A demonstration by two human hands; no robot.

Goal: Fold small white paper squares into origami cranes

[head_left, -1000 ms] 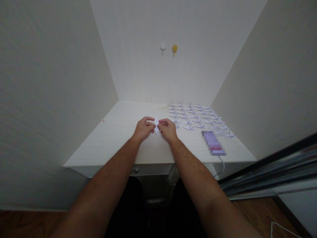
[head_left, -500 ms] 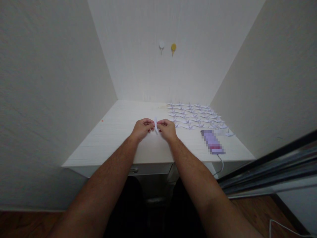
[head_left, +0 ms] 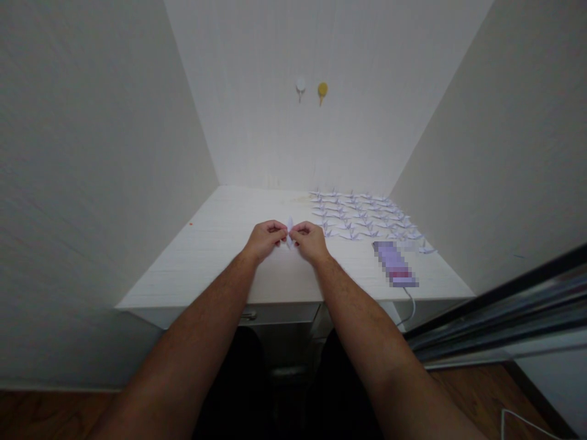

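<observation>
Between my two hands a small piece of folded white paper [head_left: 290,223] stands upright, narrow and pointed at its upper end. My left hand [head_left: 266,238] pinches it from the left with thumb and fingertips. From the right, my right hand [head_left: 311,239] pinches the same paper. The fingers hide its middle, so its exact folded shape is hard to make out. Just right of my right hand, several white paper cranes [head_left: 349,234] stand in rows on the white desk [head_left: 197,269].
A phone [head_left: 395,264], blurred out, lies at the desk's right with a white cable [head_left: 413,304] running over the front edge. Walls close in the desk on both sides and behind. A white hook [head_left: 300,84] and a yellow hook [head_left: 322,89] are on the back wall.
My fingertips have drawn slightly closer together around the paper, which shows a little wider at its top. The cranes and the phone stay where they were.
</observation>
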